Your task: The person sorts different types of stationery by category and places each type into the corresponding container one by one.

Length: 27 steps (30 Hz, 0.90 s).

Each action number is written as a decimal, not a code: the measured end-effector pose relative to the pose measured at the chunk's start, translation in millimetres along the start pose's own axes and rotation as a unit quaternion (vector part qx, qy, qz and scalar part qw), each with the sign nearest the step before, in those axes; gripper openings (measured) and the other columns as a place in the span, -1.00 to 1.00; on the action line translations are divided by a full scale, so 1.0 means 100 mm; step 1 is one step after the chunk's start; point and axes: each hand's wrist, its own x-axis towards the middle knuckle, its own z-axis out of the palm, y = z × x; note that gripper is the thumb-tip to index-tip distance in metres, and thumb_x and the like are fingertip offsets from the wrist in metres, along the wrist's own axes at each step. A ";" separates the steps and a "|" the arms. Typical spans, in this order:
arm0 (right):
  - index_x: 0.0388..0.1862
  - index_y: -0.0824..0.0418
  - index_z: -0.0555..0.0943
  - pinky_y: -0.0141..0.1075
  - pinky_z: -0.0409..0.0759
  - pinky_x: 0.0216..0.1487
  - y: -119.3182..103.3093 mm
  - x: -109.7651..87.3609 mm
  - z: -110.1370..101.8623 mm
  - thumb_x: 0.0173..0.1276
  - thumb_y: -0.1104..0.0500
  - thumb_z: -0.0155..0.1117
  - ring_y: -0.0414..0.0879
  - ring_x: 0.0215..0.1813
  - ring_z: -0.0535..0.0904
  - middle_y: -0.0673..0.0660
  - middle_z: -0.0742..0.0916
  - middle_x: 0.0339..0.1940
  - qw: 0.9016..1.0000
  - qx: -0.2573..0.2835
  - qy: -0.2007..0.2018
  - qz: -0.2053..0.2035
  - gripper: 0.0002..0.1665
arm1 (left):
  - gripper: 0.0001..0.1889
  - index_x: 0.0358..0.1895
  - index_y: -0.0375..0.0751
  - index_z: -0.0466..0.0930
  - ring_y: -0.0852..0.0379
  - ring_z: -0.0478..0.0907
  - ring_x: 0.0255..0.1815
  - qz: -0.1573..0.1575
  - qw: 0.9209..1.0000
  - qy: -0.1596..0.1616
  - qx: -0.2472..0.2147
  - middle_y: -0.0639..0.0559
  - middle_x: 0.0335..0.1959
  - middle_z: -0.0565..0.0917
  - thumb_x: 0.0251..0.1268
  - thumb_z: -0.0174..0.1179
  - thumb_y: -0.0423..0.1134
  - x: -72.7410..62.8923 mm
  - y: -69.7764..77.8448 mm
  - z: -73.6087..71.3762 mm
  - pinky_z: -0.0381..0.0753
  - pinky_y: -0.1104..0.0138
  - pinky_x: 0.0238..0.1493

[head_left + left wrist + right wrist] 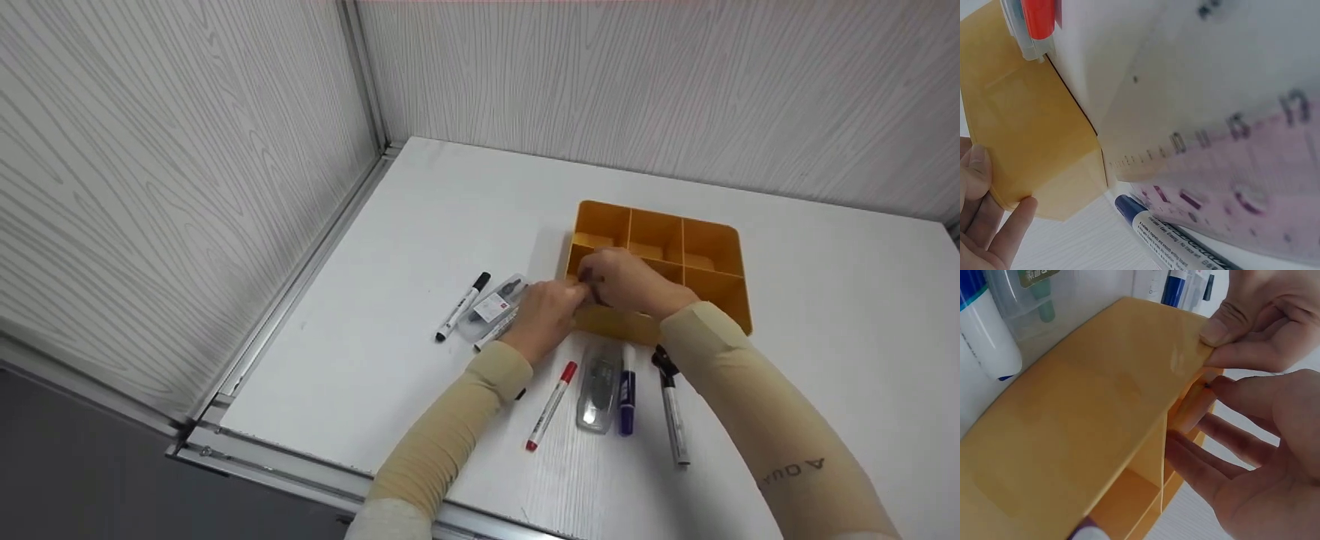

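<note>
Near the middle of the table stands an orange divided box [619, 328] with several square compartments. At its front left corner, my left hand [555, 311] pinches the wall between thumb and finger; the right wrist view shows this left hand [1269, 320] close. My right hand [626, 281] reaches over the box from the right. Its extended fingers [1207, 467] go into a corner compartment beside a divider [1157, 467]. Whether something small lies between them is too shaded to tell. In the left wrist view, the fingers of my left hand [982, 214] rest against the box [1033, 135].
Left of the box lie a black-capped marker [463, 307] and a clear case with a white label [491, 307]. In front are a red marker [551, 405], another clear case [600, 390], a blue marker [627, 397] and a black-and-white marker [675, 424]. A pinkish ruler [1224, 202] shows close up.
</note>
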 end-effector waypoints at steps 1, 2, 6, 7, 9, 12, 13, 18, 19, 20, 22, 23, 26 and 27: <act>-0.01 0.32 0.67 -0.03 0.66 0.12 0.00 0.02 0.01 0.40 0.34 0.21 0.12 -0.08 0.61 0.28 0.71 -0.02 1.000 -0.001 -0.004 0.000 -0.77 | -0.94 -0.31 -0.10 0.66 0.15 0.55 -0.52 -0.001 1.000 -0.002 0.001 0.06 -0.48 0.67 0.29 0.25 -0.35 0.00 0.00 0.00 0.52 0.34 -0.47; 0.00 0.33 0.67 -0.02 0.65 0.15 0.01 0.05 0.03 0.39 0.35 0.23 0.12 -0.07 0.61 0.29 0.71 -0.02 1.000 0.000 -0.008 0.002 -0.76 | -0.94 -0.31 -0.10 0.66 0.15 0.55 -0.52 -0.001 1.000 -0.002 0.004 0.06 -0.48 0.67 0.29 0.25 -0.36 0.00 0.00 0.00 0.52 0.33 -0.47; 0.01 0.31 0.68 0.01 0.62 0.19 0.06 0.14 0.06 0.39 0.34 0.23 0.12 -0.08 0.60 0.28 0.72 -0.01 0.999 0.018 -0.030 0.035 -0.75 | -0.93 -0.29 -0.09 0.67 0.15 0.59 -0.50 0.003 1.000 0.001 0.012 0.07 -0.46 0.69 0.28 0.25 -0.35 0.00 0.00 0.00 0.55 0.32 -0.46; 0.02 0.29 0.69 0.00 0.63 0.18 0.08 0.16 0.07 0.40 0.32 0.22 0.11 -0.09 0.60 0.27 0.73 -0.01 0.998 0.027 -0.037 0.048 -0.75 | -0.93 -0.29 -0.09 0.67 0.14 0.60 -0.49 0.005 1.000 0.002 0.014 0.07 -0.45 0.70 0.28 0.25 -0.35 0.00 0.00 0.00 0.56 0.32 -0.46; 0.03 0.27 0.69 -0.03 0.65 0.13 0.12 0.19 0.09 0.42 0.30 0.19 0.08 -0.12 0.59 0.25 0.74 -0.03 0.995 0.045 -0.052 0.069 -0.74 | -0.92 -0.28 -0.09 0.68 0.14 0.62 -0.48 0.009 1.000 0.003 0.008 0.07 -0.44 0.71 0.28 0.25 -0.36 0.01 0.00 0.00 0.58 0.32 -0.44; 0.03 0.24 0.71 -0.14 0.65 -0.01 0.17 0.23 0.10 0.44 0.27 0.16 0.03 -0.18 0.59 0.22 0.75 -0.09 0.991 0.064 -0.071 0.090 -0.73 | -0.90 -0.26 -0.11 0.68 0.15 0.62 -0.47 0.015 1.000 0.005 -0.002 0.06 -0.43 0.71 0.26 0.24 -0.40 0.01 0.00 0.01 0.58 0.34 -0.42; 0.01 0.24 0.71 -0.18 0.65 -0.06 0.18 0.24 0.10 0.45 0.27 0.15 0.01 -0.21 0.58 0.21 0.75 -0.11 0.991 0.068 -0.076 0.091 -0.73 | -0.89 -0.27 -0.11 0.68 0.15 0.62 -0.47 0.017 1.000 0.007 -0.003 0.07 -0.44 0.71 0.25 0.24 -0.41 0.01 0.00 0.01 0.58 0.34 -0.43; -0.08 0.23 0.74 -0.30 0.59 -0.22 0.19 0.30 0.08 0.46 0.24 0.07 -0.04 -0.32 0.55 0.17 0.74 -0.25 0.987 0.089 -0.098 0.094 -0.71 | -0.89 -0.36 -0.10 0.66 0.13 0.62 -0.50 0.019 1.000 0.021 0.009 0.09 -0.48 0.69 0.20 0.26 -0.41 0.00 -0.01 0.02 0.56 0.30 -0.47; -0.09 0.22 0.74 -0.30 0.58 -0.23 0.19 0.31 0.07 0.46 0.24 0.06 -0.04 -0.32 0.55 0.16 0.73 -0.28 0.985 0.095 -0.104 0.096 -0.71 | -0.89 -0.37 -0.09 0.66 0.13 0.62 -0.50 0.018 1.000 0.022 0.011 0.10 -0.48 0.69 0.19 0.26 -0.42 0.00 -0.01 0.03 0.56 0.30 -0.47; -0.10 0.20 0.74 -0.31 0.58 -0.24 0.19 0.31 0.06 0.46 0.23 0.05 -0.04 -0.33 0.54 0.14 0.72 -0.30 0.984 0.101 -0.109 0.102 -0.70 | -0.89 -0.36 -0.09 0.66 0.14 0.61 -0.50 0.018 1.000 0.022 0.011 0.10 -0.47 0.69 0.20 0.26 -0.42 0.00 -0.01 0.03 0.55 0.31 -0.48; -0.12 0.19 0.74 -0.31 0.56 -0.27 0.18 0.32 0.05 0.45 0.21 0.03 -0.04 -0.35 0.53 0.12 0.69 -0.35 0.980 0.113 -0.120 0.109 -0.69 | -0.88 -0.34 -0.08 0.68 0.15 0.62 -0.49 0.016 1.000 0.019 0.009 0.10 -0.46 0.70 0.21 0.26 -0.42 0.00 -0.01 0.03 0.55 0.33 -0.47; -0.13 0.19 0.73 -0.31 0.55 -0.28 0.18 0.32 0.04 0.44 0.21 0.02 -0.04 -0.35 0.53 0.10 0.67 -0.38 0.978 0.119 -0.126 0.113 -0.69 | -0.88 -0.32 -0.08 0.68 0.16 0.62 -0.49 0.015 1.000 0.016 0.008 0.10 -0.45 0.71 0.22 0.25 -0.41 0.00 -0.01 0.03 0.56 0.34 -0.46; -0.15 0.19 0.71 -0.31 0.52 -0.31 0.17 0.33 0.03 0.42 0.21 0.00 -0.04 -0.39 0.51 0.07 0.61 -0.45 0.972 0.138 -0.148 0.123 -0.69 | -0.88 -0.28 -0.08 0.70 0.17 0.64 -0.45 0.009 1.000 0.006 0.011 0.10 -0.42 0.72 0.25 0.25 -0.39 -0.01 0.00 0.02 0.58 0.36 -0.42; -0.15 0.19 0.70 -0.31 0.51 -0.32 0.17 0.33 0.03 0.42 0.21 -0.01 -0.05 -0.39 0.50 0.06 0.60 -0.46 0.970 0.141 -0.156 0.123 -0.70 | -0.88 -0.27 -0.08 0.71 0.17 0.64 -0.44 0.006 1.000 0.003 0.012 0.10 -0.41 0.73 0.25 0.26 -0.39 -0.01 0.00 0.02 0.58 0.36 -0.41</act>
